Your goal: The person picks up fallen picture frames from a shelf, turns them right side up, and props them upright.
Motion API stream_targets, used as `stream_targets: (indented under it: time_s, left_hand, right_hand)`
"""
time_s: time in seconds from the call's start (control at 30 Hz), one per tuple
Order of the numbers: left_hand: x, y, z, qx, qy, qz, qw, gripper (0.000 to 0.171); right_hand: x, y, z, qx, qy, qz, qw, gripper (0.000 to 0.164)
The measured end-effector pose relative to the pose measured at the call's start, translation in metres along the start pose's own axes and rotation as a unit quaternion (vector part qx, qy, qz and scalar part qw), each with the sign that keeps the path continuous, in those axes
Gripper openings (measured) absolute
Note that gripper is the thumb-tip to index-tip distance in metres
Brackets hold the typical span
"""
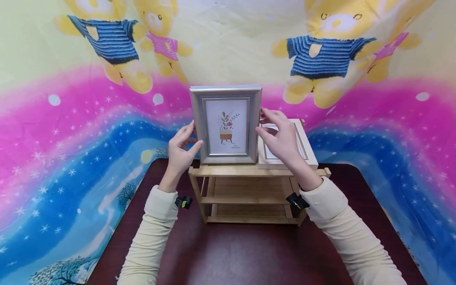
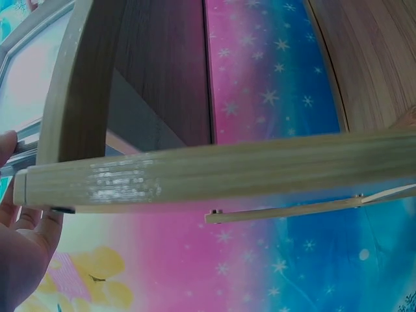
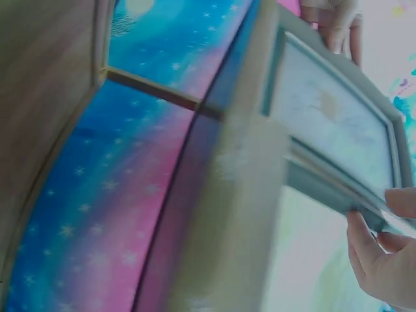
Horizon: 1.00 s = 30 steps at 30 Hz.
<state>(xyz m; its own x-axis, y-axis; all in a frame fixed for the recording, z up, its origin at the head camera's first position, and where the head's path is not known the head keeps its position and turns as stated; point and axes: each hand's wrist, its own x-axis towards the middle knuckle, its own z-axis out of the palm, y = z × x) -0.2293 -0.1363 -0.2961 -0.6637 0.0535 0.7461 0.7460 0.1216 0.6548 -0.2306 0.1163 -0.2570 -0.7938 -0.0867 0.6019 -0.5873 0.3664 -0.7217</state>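
A silver picture frame (image 1: 225, 158) with a potted-plant print stands nearly upright on the top of a wooden rack (image 1: 246, 170). My left hand (image 1: 181, 150) grips its left edge, thumb in front and fingers behind. At the opposite edge, my right hand (image 1: 281, 136) pinches the frame between thumb and fingers. The right wrist view shows this silver frame (image 3: 398, 140) between both hands. A white picture frame (image 1: 305, 138) lies flat on the rack's right side, partly covered by my right hand.
The rack has lower wooden shelves (image 1: 246, 190) and stands on a dark reddish table (image 1: 228, 253). A cloth backdrop (image 1: 228, 47) with printed bears hangs behind. Rack rails (image 2: 260, 166) cross close in front of the left wrist camera.
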Motion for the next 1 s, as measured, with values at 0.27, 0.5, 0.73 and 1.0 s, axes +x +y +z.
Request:
stream_targets:
  time_s: [0.27,0.5,0.73,1.0]
  left_hand:
    - [-0.002,-0.001,0.003,-0.006,0.008,0.014,0.9999,0.054]
    - [-0.008,-0.021,0.005,0.028,0.038,0.063,0.9969,0.055]
    - [-0.014,-0.020,0.014,0.090,0.080,0.114,0.9862,0.053]
    - [-0.019,-0.014,0.026,0.127,0.116,0.145,0.9744,0.051]
  right_hand:
    - [0.014,-0.032,-0.004,-0.003,0.004,0.006,1.000,0.059]
    - [0.030,-0.046,-0.001,0.015,0.006,0.041,0.999,0.051]
    - [0.043,-0.042,0.009,-0.017,0.024,0.052,0.998,0.059]
    - [0.048,-0.040,0.015,-0.090,-0.005,0.029,0.995,0.093]
